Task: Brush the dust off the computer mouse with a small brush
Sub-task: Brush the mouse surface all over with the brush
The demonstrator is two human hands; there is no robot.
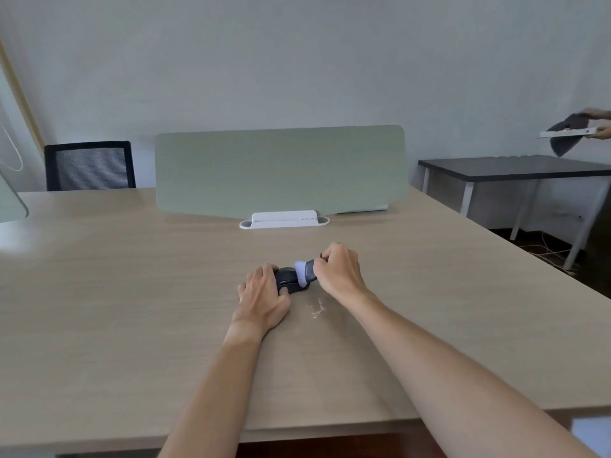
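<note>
Mouse under left hand, brush in right hand

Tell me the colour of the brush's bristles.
White, or very pale; the brush bristles show against the black mouse in the head view.

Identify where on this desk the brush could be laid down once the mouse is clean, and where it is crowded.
Free: the wide bare stretch of the desk left of the left hand, and the stretch right of the right hand. Crowded: the centre, where both hands, the mouse, the brush and the white dust meet.
</note>
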